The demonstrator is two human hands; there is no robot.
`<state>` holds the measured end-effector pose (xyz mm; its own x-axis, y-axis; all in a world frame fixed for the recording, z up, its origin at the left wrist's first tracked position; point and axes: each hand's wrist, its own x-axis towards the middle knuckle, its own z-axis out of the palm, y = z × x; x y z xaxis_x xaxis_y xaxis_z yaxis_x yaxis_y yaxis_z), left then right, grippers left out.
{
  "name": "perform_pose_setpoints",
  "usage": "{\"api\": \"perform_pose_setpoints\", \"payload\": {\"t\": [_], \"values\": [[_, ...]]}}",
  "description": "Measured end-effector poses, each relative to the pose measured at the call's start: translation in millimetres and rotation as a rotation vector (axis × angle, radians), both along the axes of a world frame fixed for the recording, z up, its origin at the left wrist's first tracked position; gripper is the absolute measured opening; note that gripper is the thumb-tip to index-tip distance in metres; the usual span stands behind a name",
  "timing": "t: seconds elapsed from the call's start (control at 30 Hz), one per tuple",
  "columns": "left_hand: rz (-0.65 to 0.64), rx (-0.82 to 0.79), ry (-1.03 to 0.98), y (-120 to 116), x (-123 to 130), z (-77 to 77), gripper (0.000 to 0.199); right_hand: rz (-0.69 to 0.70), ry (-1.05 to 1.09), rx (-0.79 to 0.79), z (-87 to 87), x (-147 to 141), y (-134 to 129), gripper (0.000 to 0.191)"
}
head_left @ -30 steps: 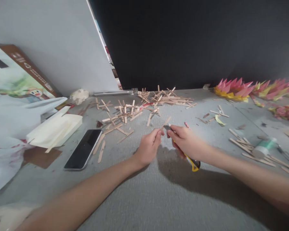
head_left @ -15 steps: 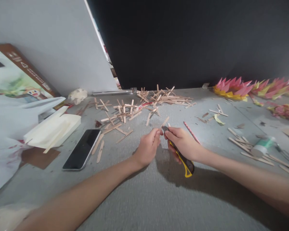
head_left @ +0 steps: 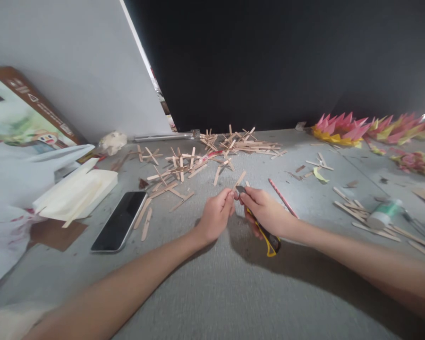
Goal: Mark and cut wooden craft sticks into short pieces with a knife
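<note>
My left hand [head_left: 216,215] is closed on a thin wooden stick [head_left: 240,178] that points up and away from its fingertips. Wrapped round a yellow and black utility knife [head_left: 270,242], my right hand [head_left: 267,210] sits just to the right, its fingertips close to the left ones. The knife's dark blade end [head_left: 240,189] lies against or very near the stick; exact contact is too small to tell. Beyond the hands, many wooden sticks [head_left: 255,145] form a loose pile, some crossed into star shapes [head_left: 180,165].
A phone [head_left: 119,222], a white open box [head_left: 78,193] and a plastic bag [head_left: 14,189] lie left. On the right are a red patterned stick [head_left: 282,197], a green-white bottle [head_left: 385,215], loose sticks and pink-yellow paper flowers [head_left: 340,130]. A dark panel [head_left: 286,61] stands behind.
The knife's handle end has shifted slightly left and up, and the stick in my left hand is tilted a little more upright. Both hands keep their hold.
</note>
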<state>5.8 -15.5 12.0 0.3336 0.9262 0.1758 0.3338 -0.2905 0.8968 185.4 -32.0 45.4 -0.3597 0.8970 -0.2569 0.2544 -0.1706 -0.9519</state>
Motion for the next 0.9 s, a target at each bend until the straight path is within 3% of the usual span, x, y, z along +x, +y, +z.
{"api": "perform_pose_setpoints", "payload": {"t": [0.2, 0.47, 0.7, 0.9], "values": [[-0.024, -0.061, -0.026, 3.1, -0.7, -1.2, 0.042, 0.032, -0.076, 0.04, -6.8, 5.5, 5.0, 0.025], [0.004, 0.035, 0.038, -0.7, 1.4, -0.8, 0.041, 0.015, 0.107, -0.151, 5.7, 2.7, 3.4, 0.026], [-0.018, -0.05, -0.02, 2.1, 0.2, -0.5, 0.04, -0.007, 0.241, -0.243, 4.8, 1.2, 5.6, 0.025], [-0.093, -0.151, -0.13, 6.9, -1.1, -0.8, 0.037, 0.009, 0.112, -0.128, -2.7, 2.6, 5.7, 0.027]]}}
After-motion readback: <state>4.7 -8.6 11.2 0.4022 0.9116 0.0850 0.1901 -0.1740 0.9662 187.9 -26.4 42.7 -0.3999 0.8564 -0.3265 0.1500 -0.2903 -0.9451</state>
